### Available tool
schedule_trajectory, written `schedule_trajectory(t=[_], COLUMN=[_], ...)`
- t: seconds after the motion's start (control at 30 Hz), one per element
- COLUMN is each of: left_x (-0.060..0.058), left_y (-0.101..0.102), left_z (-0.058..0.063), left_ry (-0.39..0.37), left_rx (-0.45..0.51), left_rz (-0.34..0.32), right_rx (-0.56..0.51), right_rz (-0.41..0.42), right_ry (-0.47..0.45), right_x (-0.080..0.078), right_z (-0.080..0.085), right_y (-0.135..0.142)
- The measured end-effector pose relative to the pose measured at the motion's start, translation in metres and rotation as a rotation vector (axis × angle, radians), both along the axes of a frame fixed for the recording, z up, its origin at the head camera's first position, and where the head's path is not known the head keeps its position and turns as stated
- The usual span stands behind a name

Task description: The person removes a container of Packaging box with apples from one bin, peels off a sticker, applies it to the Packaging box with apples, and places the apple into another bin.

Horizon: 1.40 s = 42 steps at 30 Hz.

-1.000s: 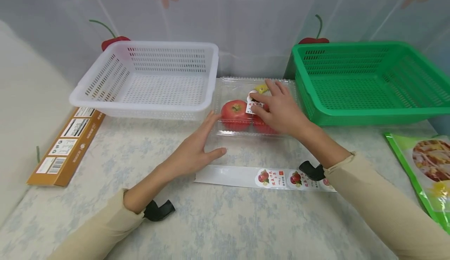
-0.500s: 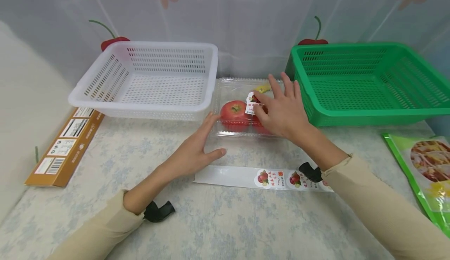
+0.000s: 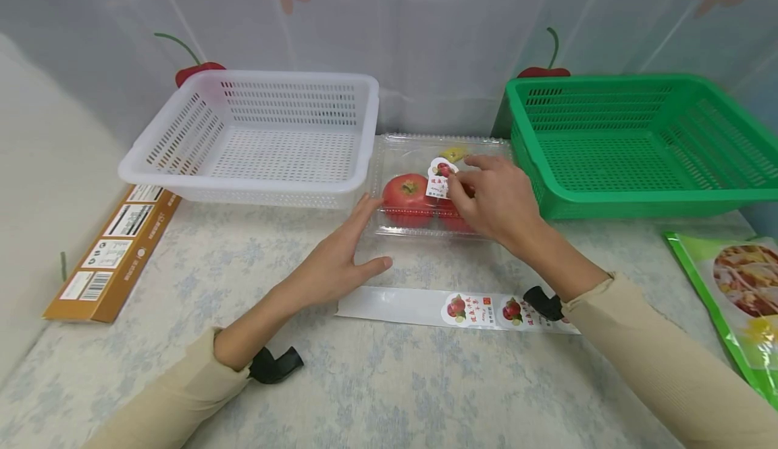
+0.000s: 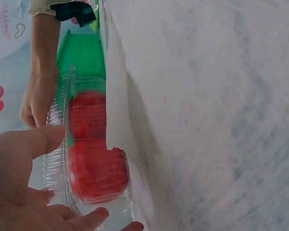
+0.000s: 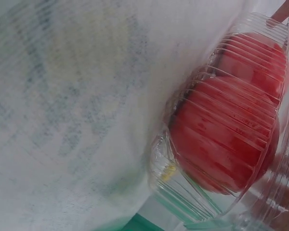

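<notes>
A clear plastic clamshell box sits on the table between two baskets, with round red fruit that look like tomatoes inside. Near the back of the box a small yellow patch shows. On its lid lies a white fruit sticker with a scalloped top. My right hand is over the box's right half, its bent fingertips at the sticker's right edge. My left hand rests with extended fingers against the box's left side, thumb apart. The left wrist view shows its fingers beside the ribbed wall.
A strip of backing paper with several more stickers lies in front of the box. The white basket stands to the left, the green basket to the right. An orange carton lies at far left, a green-edged food packet at far right.
My right hand's fingers lifted and spread, then bent in again toward the sticker, uncovering more of it. The left hand and the box have stayed in place.
</notes>
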<state>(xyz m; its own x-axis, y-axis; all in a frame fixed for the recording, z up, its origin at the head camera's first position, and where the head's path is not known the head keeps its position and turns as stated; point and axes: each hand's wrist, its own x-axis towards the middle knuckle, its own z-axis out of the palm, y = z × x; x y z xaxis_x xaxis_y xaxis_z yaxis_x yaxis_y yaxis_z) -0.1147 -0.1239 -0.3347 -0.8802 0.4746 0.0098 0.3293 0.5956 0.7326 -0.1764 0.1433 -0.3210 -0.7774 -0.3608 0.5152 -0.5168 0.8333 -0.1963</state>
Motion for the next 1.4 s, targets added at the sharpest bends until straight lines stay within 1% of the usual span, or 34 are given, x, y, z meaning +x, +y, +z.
schedule_trajectory(t=[0.1,0.2,0.27,0.37,0.5,0.63,0.83,0.93,1.03,1.13,1.27,1.3,1.4], left_x=[0.0,0.001,0.001,0.001,0.0,-0.001,0.0,0.0,0.0,0.0,0.0,0.0,0.0], left_y=[0.0,0.0,-0.001,-0.001,0.0,0.0,-0.001,-0.001,-0.001,-0.002,-0.003,-0.003,-0.003], left_z=[0.0,0.0,0.0,0.0,-0.001,0.0,0.001,0.001,0.001,0.0,0.0,-0.001,-0.001], left_ry=[-0.001,0.001,0.0,-0.004,-0.001,0.005,0.003,0.005,0.003,0.002,0.004,0.005,0.004], left_rx=[-0.002,-0.005,-0.006,-0.003,-0.003,-0.004,0.003,-0.001,-0.007,-0.011,-0.009,-0.007,-0.003], left_rz=[0.0,-0.003,-0.003,-0.005,-0.01,-0.01,-0.019,-0.021,-0.018,-0.022,-0.034,-0.035,-0.037], right_rx=[0.021,0.063,0.086,0.061,0.008,0.006,0.08,0.097,0.078,0.034,0.007,0.004,-0.024], right_rz=[-0.01,0.0,0.012,0.032,0.052,0.037,-0.017,-0.004,0.049,0.158,0.313,0.337,0.376], right_ry=[-0.057,-0.118,-0.135,-0.106,-0.046,-0.039,-0.177,-0.211,-0.222,-0.216,-0.224,-0.229,-0.234], right_x=[0.001,0.001,0.001,0.002,0.001,0.0,0.0,-0.002,-0.004,-0.005,-0.005,-0.005,-0.004], right_z=[0.001,0.002,0.002,0.001,0.001,0.002,0.004,0.004,0.004,0.004,0.004,0.004,0.003], right_y=[0.0,0.0,0.0,0.001,0.001,-0.002,0.0,0.001,0.004,0.008,0.012,0.012,0.014])
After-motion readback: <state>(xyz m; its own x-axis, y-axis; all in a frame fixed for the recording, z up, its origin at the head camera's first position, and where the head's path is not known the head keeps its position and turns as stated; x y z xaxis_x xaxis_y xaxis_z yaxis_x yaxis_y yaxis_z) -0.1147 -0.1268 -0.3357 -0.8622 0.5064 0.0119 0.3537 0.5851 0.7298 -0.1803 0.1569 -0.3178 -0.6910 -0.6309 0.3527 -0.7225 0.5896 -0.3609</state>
